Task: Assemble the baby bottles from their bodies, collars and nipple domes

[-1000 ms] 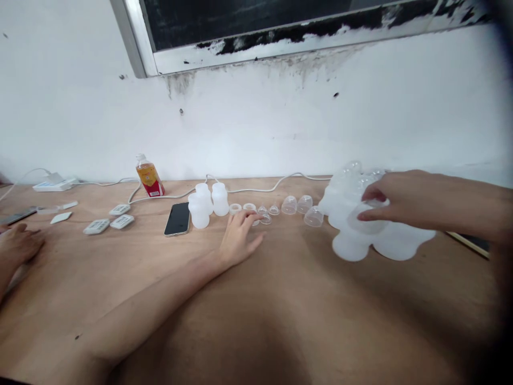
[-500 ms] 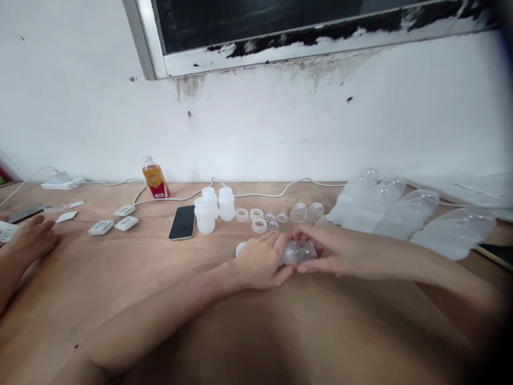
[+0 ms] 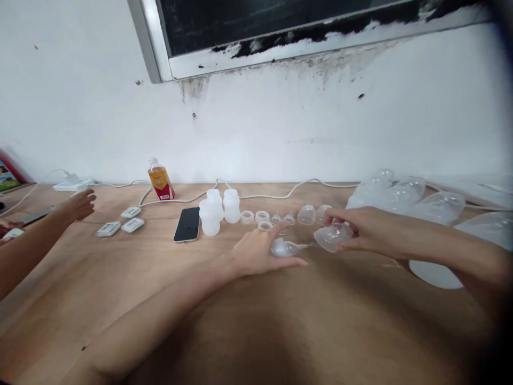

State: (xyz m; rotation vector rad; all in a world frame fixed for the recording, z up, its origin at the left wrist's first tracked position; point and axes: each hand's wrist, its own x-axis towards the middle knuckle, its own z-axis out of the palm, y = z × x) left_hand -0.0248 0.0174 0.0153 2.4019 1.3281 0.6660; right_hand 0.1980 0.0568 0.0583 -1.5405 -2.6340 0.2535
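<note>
My left hand (image 3: 256,250) is wrapped over a baby bottle lying on its side, its thumb and index finger on either side of the clear teat end (image 3: 285,247). The bottle's body is hidden beneath the palm. To the right, my right hand (image 3: 355,227) grips a clear dome-shaped cap (image 3: 332,237) between thumb and fingers, a short gap from the teat's pointed tip. Behind my hands stand clear domes (image 3: 306,214), small clear teats (image 3: 289,219) and white rings (image 3: 262,216). Several milky white bottle bodies (image 3: 210,218) are grouped left of the rings.
A phone (image 3: 187,224) lies left of the bottle bodies, near a drink bottle (image 3: 161,179) and small labelled packs (image 3: 108,229). Translucent bottles with clear caps (image 3: 436,208) lie at right. Another person's hand (image 3: 80,206) reaches in at far left. A white cable (image 3: 264,197) runs along the wall.
My right hand has moved right with the clear cap, away from the bottle, baring the teat. My left thumb has stretched out. The other person's hand has lifted and moved right.
</note>
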